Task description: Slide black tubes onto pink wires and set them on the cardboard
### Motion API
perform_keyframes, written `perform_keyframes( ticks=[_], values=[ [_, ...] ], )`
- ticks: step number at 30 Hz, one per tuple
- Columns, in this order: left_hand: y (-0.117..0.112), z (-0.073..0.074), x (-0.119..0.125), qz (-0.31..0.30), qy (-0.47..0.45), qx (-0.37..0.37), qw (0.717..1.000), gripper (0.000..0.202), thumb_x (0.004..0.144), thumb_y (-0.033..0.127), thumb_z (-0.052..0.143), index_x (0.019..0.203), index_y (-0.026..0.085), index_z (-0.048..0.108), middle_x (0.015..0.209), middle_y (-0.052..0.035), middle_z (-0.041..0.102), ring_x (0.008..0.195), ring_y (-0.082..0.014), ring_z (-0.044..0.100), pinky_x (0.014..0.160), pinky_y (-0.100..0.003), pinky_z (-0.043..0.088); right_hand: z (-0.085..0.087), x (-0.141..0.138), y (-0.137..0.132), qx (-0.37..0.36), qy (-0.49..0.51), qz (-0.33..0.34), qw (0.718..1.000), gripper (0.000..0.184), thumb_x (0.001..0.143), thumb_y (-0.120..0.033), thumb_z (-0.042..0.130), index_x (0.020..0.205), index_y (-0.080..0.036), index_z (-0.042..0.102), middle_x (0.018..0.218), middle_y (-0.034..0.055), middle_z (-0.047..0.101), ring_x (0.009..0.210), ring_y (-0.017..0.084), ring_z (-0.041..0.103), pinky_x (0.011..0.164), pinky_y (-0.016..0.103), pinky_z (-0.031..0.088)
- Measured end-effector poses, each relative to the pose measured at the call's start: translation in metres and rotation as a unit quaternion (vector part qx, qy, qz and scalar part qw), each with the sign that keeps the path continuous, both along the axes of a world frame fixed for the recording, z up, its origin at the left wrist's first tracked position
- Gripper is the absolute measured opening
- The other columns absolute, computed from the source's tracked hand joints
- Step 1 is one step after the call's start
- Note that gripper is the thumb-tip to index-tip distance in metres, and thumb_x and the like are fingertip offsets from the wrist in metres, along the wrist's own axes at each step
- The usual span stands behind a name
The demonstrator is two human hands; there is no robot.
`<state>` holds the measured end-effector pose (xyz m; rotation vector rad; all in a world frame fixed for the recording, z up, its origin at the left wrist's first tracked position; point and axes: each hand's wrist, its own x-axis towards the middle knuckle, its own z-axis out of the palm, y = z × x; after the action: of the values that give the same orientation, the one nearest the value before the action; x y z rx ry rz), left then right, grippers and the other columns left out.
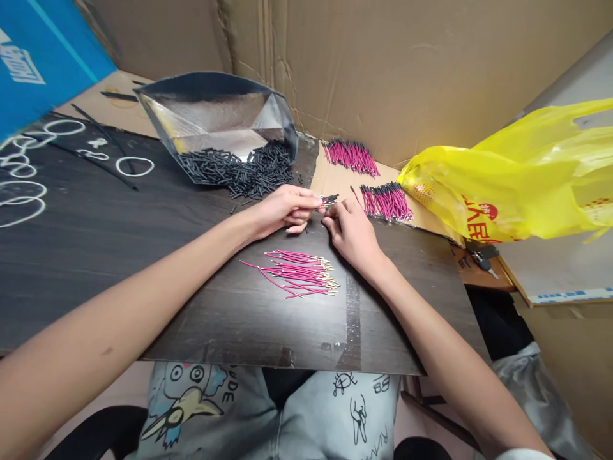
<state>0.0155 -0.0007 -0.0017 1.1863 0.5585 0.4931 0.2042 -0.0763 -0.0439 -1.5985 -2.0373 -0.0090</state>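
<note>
My left hand [286, 209] is closed in a pinch over the dark table. From its fingertips stick out a few thin wires with black sleeves [330, 200]. Beside them, my right hand [353, 231] has its fingers curled close to the sleeve ends; what its fingertips hold, if anything, is hidden. Nearer to me lies a loose bunch of magenta wires [299, 273] with bare metal ends. Behind my left hand, an open foil-lined bag [215, 118] spills many short black tubes [258, 169].
Two piles of magenta wires with black ends, a far pile [352, 158] and a near pile [387, 202], lie on cardboard [330, 182]. A yellow plastic bag [502, 185] stands at the right, keys [483, 259] below it. White rubber bands [135, 167] lie at the left.
</note>
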Motion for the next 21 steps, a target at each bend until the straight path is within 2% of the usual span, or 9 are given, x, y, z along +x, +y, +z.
perform_keyframes(
  ticks=[4,11,15,18,21],
  values=[
    [0.001,-0.001,0.000,-0.008,0.005,0.000,1.000,0.016,0.092,0.021,0.070,0.081,0.010,0.068,0.053,0.0075,0.027,0.042,-0.0060,0.025,0.038,-0.018,0.031,0.003,0.000,-0.003,-0.023,0.009,0.000,1.000,0.007,0.100,-0.020,0.055,0.094,-0.018,0.057,0.102,0.0126,0.061,0.100,0.028,0.056,0.088,0.043,0.049],
    [0.002,-0.002,-0.001,-0.017,0.012,0.009,1.000,0.017,0.092,0.023,0.072,0.082,0.010,0.068,0.053,0.0077,0.028,0.043,-0.0059,0.026,0.039,-0.017,0.034,-0.002,-0.003,-0.004,-0.009,-0.007,0.004,1.000,0.010,0.101,-0.018,0.043,0.095,-0.018,0.051,0.100,0.0157,0.059,0.099,0.028,0.053,0.089,0.044,0.046],
    [0.001,-0.002,-0.001,-0.016,0.017,0.018,1.000,0.016,0.091,0.023,0.072,0.081,0.011,0.069,0.053,0.0077,0.028,0.043,-0.0061,0.025,0.038,-0.018,0.033,0.005,-0.002,-0.008,0.001,0.127,0.012,0.992,0.013,0.105,-0.023,0.040,0.094,-0.020,0.047,0.095,0.0095,0.062,0.087,0.021,0.055,0.082,0.036,0.045],
    [0.001,-0.002,-0.002,-0.012,0.015,0.031,0.999,0.016,0.090,0.024,0.072,0.080,0.011,0.069,0.053,0.0077,0.028,0.043,-0.0060,0.024,0.038,-0.018,0.033,0.011,-0.001,-0.012,0.001,0.245,0.039,0.969,0.015,0.106,-0.030,0.044,0.097,-0.020,0.052,0.093,0.0054,0.063,0.082,0.016,0.057,0.078,0.032,0.046],
    [0.001,-0.002,-0.003,-0.008,0.026,0.052,0.998,0.017,0.090,0.025,0.072,0.080,0.011,0.068,0.053,0.0072,0.030,0.043,-0.0058,0.025,0.038,-0.017,0.032,0.013,0.000,-0.014,-0.002,0.311,0.060,0.948,0.016,0.104,-0.034,0.049,0.105,-0.020,0.058,0.096,0.0046,0.065,0.084,0.015,0.060,0.078,0.031,0.048]
  ],
)
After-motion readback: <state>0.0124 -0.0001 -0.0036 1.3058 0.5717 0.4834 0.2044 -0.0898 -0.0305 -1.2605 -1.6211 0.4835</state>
